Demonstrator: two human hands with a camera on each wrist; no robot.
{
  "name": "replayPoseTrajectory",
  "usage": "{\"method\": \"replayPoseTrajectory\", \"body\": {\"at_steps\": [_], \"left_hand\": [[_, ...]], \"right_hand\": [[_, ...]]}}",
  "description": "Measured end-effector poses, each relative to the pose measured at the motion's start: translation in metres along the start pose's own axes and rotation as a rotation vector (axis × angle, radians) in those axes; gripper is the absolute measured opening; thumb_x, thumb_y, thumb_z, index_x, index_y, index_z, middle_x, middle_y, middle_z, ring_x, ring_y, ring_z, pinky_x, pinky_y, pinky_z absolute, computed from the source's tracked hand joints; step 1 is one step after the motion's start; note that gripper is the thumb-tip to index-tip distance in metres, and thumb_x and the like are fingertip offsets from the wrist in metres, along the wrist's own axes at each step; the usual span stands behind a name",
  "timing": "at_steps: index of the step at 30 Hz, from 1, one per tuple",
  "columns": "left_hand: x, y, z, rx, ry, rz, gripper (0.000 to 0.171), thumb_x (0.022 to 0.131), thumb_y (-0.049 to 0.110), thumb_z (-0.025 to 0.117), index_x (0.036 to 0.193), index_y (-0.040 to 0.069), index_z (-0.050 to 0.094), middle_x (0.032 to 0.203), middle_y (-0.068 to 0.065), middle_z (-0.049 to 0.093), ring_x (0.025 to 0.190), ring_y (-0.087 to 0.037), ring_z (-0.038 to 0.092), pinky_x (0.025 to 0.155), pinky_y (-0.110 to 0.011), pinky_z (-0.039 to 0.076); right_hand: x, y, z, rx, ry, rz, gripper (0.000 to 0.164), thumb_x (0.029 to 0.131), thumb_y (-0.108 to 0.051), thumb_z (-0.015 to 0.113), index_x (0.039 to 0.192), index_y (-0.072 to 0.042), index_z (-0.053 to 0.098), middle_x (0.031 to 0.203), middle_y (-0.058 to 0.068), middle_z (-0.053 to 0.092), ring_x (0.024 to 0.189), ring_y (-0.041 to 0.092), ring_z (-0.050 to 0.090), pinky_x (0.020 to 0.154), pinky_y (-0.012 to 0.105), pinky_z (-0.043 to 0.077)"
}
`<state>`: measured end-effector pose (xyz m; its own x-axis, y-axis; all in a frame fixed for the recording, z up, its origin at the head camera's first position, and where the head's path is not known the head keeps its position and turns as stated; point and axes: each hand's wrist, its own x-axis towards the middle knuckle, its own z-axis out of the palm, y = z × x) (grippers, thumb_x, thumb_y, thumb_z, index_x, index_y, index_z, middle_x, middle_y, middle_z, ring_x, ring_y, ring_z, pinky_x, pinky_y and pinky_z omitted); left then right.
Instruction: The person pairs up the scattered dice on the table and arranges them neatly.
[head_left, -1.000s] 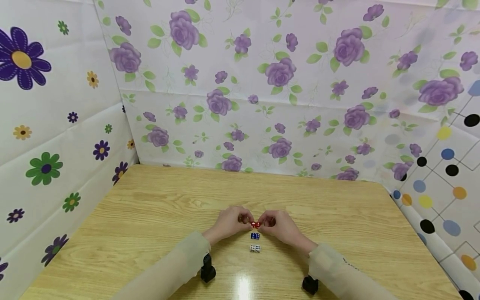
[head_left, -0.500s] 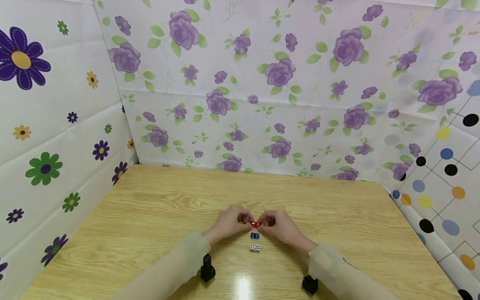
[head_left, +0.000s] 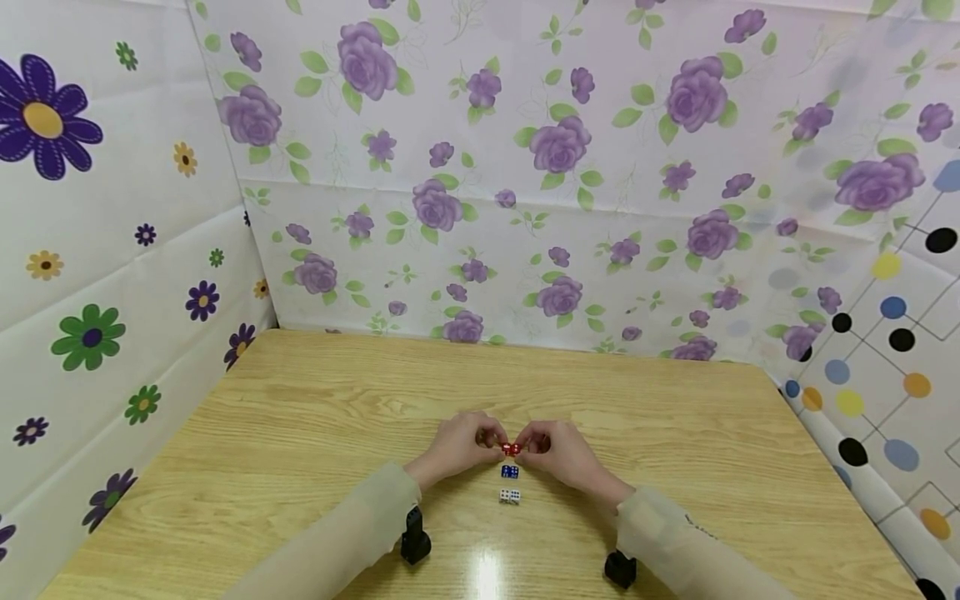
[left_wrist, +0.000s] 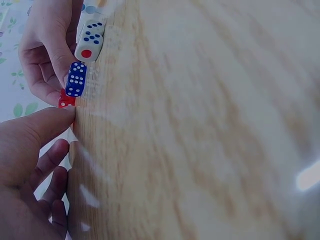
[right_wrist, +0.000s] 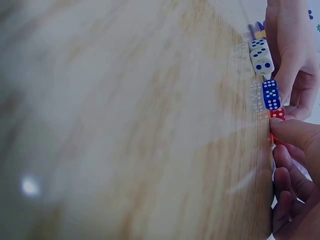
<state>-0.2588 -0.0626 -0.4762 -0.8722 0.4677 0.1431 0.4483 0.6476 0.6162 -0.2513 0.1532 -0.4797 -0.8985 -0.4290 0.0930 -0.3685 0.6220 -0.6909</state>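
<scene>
Two red dice (head_left: 511,449) sit side by side between my fingertips on the wooden table. My left hand (head_left: 462,442) pinches the left red die with thumb and index finger. From the other side my right hand (head_left: 564,457) pinches the right one the same way. Nearer to me is a pair of blue dice (head_left: 510,472) set against each other. A pair of white dice (head_left: 510,497) lies nearer still, in line with the others. Both wrist views show the red dice (right_wrist: 278,114) mostly hidden behind a thumb, with the blue dice (left_wrist: 76,79) beside them.
The wooden table (head_left: 322,400) runs back to a wall sheet with purple roses (head_left: 562,146). Flowered cloth (head_left: 150,333) hangs on the left, and dotted cloth (head_left: 892,383) on the right. A black wrist device (head_left: 416,540) hangs under the left sleeve.
</scene>
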Motion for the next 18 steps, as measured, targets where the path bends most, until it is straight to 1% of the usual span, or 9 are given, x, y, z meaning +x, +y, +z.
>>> {"method": "replayPoseTrajectory", "body": {"at_steps": [6,11,13,15,18], "left_hand": [[0.001,0.001,0.001,-0.001,-0.002,0.002,0.01,0.084,0.025,0.08,0.092,0.025,0.073,0.084,0.003,0.066,0.075,-0.006,0.055,0.075,-0.034,0.035],[0.001,-0.002,0.001,-0.008,-0.012,0.01,0.011,0.084,0.024,0.079,0.094,0.023,0.074,0.084,0.003,0.065,0.076,-0.007,0.056,0.075,-0.035,0.037],[0.0,-0.004,0.0,-0.02,-0.023,0.022,0.012,0.085,0.023,0.078,0.096,0.022,0.074,0.085,0.002,0.065,0.076,-0.007,0.055,0.075,-0.034,0.039],[-0.003,-0.007,-0.002,-0.058,-0.042,0.033,0.015,0.086,0.019,0.077,0.101,0.018,0.073,0.086,0.001,0.066,0.076,-0.007,0.056,0.074,-0.031,0.042],[-0.008,-0.011,-0.01,-0.1,-0.055,0.048,0.018,0.089,0.015,0.073,0.107,0.011,0.071,0.088,-0.001,0.066,0.076,-0.007,0.057,0.071,-0.025,0.047]], "right_hand": [[-0.001,0.001,0.0,-0.004,0.003,0.012,0.008,0.085,-0.019,0.078,0.09,-0.023,0.072,0.071,-0.007,0.061,0.062,0.005,0.051,0.056,0.02,0.043],[-0.002,0.003,0.001,0.0,0.001,0.003,0.009,0.085,-0.02,0.078,0.092,-0.021,0.072,0.072,-0.006,0.061,0.062,0.006,0.051,0.056,0.02,0.043],[-0.002,0.004,0.001,0.0,-0.004,-0.006,0.012,0.085,-0.02,0.078,0.096,-0.02,0.072,0.073,-0.005,0.061,0.062,0.006,0.051,0.056,0.02,0.043],[-0.004,0.006,0.0,-0.004,-0.009,-0.016,0.018,0.085,-0.018,0.078,0.102,-0.018,0.071,0.077,-0.005,0.062,0.064,0.005,0.052,0.058,0.02,0.044],[-0.012,0.006,-0.004,-0.032,0.005,-0.035,0.028,0.086,-0.015,0.077,0.113,-0.014,0.068,0.084,-0.004,0.064,0.071,0.006,0.055,0.063,0.02,0.047]]}}
